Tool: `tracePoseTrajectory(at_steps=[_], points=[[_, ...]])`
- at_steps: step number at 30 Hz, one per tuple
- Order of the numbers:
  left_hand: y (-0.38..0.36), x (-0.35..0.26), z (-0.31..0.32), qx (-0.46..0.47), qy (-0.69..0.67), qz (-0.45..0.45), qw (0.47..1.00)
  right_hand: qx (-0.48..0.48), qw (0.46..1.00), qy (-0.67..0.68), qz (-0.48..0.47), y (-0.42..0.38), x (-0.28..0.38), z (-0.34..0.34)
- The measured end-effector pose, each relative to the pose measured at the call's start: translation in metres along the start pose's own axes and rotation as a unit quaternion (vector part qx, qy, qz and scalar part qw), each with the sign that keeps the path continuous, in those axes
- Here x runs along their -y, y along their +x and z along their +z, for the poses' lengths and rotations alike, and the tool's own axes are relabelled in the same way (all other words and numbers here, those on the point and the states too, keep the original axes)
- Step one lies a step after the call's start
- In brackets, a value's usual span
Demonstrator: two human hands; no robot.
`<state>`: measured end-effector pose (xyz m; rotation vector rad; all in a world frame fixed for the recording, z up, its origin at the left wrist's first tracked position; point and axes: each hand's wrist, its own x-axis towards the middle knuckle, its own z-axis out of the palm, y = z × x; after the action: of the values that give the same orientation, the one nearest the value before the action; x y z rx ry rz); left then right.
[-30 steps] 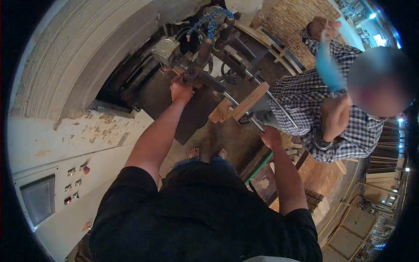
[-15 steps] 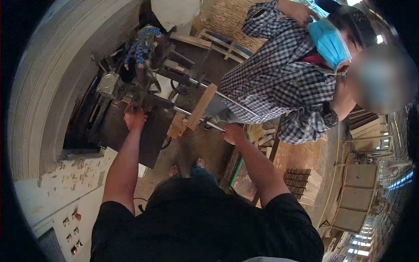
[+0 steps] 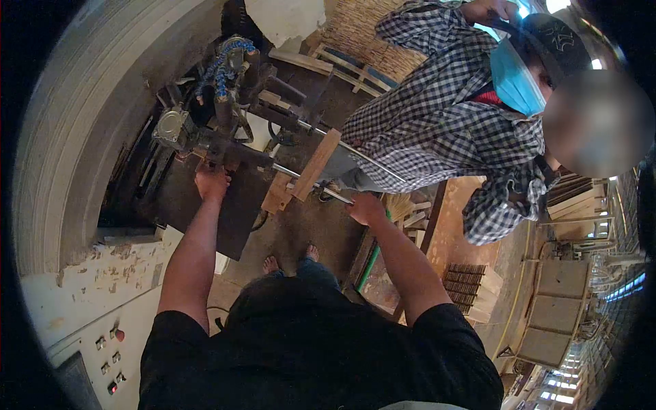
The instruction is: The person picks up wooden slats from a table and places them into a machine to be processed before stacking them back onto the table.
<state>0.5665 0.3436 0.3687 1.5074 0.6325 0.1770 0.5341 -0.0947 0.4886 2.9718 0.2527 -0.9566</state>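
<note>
My right hand (image 3: 367, 208) is closed around the near end of a shiny metal rod (image 3: 342, 198). That rod runs from the machine (image 3: 222, 140), past a wooden bar (image 3: 318, 164) and a wooden block (image 3: 277, 194). A second metal rod (image 3: 372, 162) lies roughly parallel, farther off. At the machine's near side, my left hand (image 3: 212, 183) is closed just under its dark metal arm; what its fingers hold is hidden. Blue coiled hoses (image 3: 222, 72) hang on the machine.
A person in a checked shirt (image 3: 430, 116) stands close beyond the rods. At left is a control panel (image 3: 113, 342) with a red button (image 3: 119, 335). Stacked wood pieces (image 3: 471, 290) sit right of a brown tabletop (image 3: 465, 239). A pallet (image 3: 355, 72) lies behind.
Both my hands stay in nearly the same place. The person in the checked shirt has shifted slightly, lowering the near arm from the face. My view has moved a little.
</note>
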Motion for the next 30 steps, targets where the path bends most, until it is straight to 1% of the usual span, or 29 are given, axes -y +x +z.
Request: tracePoseTrajectory(at_steps=[1, 2, 3, 4, 6, 7, 8, 9, 11, 12, 13, 14, 16, 17, 18, 20, 21, 23, 24, 26, 28, 30], points=[[-0.001, -0.001, 0.000, 0.003, -0.031, -0.005, 1.000, 0.002, 1.000, -0.002, -0.001, 0.003, -0.001, 0.003], [-0.017, -0.025, 0.006, -0.014, 0.038, 0.010, 0.999, 0.002, 1.000, -0.002, -0.003, 0.003, 0.000, 0.001], [-0.026, -0.039, 0.008, -0.032, 0.108, 0.026, 0.993, 0.023, 1.000, 0.000, 0.012, 0.002, 0.002, -0.002], [-0.023, -0.035, 0.007, -0.034, 0.109, 0.026, 0.993, 0.045, 0.999, 0.003, 0.027, 0.001, 0.003, -0.005], [-0.010, -0.017, 0.007, -0.021, 0.086, 0.027, 0.996, 0.038, 0.999, -0.004, 0.030, 0.001, 0.002, -0.004], [-0.007, -0.013, 0.007, -0.011, 0.123, 0.005, 0.992, 0.031, 0.999, -0.011, 0.033, 0.002, 0.000, -0.002], [-0.004, -0.010, 0.008, -0.004, 0.161, -0.019, 0.987, -0.015, 0.999, -0.035, -0.026, 0.009, -0.011, 0.012], [0.003, 0.001, 0.008, -0.016, 0.251, 0.041, 0.967, -0.060, 0.992, -0.058, -0.092, 0.020, -0.026, 0.031], [-0.010, -0.015, 0.011, -0.072, 0.342, 0.104, 0.931, -0.132, 0.988, 0.040, -0.070, 0.033, -0.040, 0.057], [-0.021, -0.030, 0.013, -0.102, 0.360, 0.131, 0.918, -0.097, 0.993, 0.036, -0.050, 0.033, -0.033, 0.050], [-0.028, -0.040, 0.013, -0.114, 0.353, 0.138, 0.918, -0.065, 0.997, 0.029, -0.024, 0.030, -0.027, 0.041], [-0.037, -0.051, 0.014, -0.116, 0.331, 0.134, 0.927, -0.061, 0.997, 0.030, -0.036, 0.030, -0.027, 0.040], [-0.033, -0.046, 0.011, -0.066, 0.235, 0.070, 0.967, -0.086, 0.996, 0.025, 0.006, 0.027, -0.027, 0.042], [-0.030, -0.046, 0.010, -0.009, 0.129, 0.010, 0.992, -0.074, 0.997, 0.028, 0.004, 0.019, -0.018, 0.029], [-0.028, -0.046, 0.010, -0.011, 0.132, 0.010, 0.991, -0.073, 0.997, 0.029, 0.002, 0.021, -0.016, 0.029], [-0.030, -0.050, 0.014, -0.027, 0.082, 0.008, 0.996, -0.069, 0.997, 0.032, -0.006, 0.022, -0.020, 0.030], [-0.034, -0.051, 0.016, -0.025, 0.081, 0.006, 0.996, -0.068, 0.997, 0.031, -0.004, 0.020, -0.023, 0.032], [-0.047, -0.074, 0.015, -0.041, 0.152, 0.001, 0.987, -0.098, 0.995, 0.024, -0.020, 0.021, -0.025, 0.035], [-0.049, -0.078, 0.016, -0.040, 0.152, 0.001, 0.988, -0.098, 0.995, 0.024, -0.020, 0.022, -0.026, 0.036], [-0.047, -0.081, 0.019, -0.067, 0.143, -0.032, 0.987, -0.077, 0.997, 0.028, 0.010, 0.024, -0.025, 0.036], [-0.030, -0.055, 0.016, -0.053, 0.128, -0.024, 0.990, -0.073, 0.997, 0.033, 0.014, 0.024, -0.024, 0.035], [-0.028, -0.049, 0.016, -0.038, 0.113, -0.017, 0.993, -0.068, 0.997, 0.039, 0.019, 0.023, -0.023, 0.034]])
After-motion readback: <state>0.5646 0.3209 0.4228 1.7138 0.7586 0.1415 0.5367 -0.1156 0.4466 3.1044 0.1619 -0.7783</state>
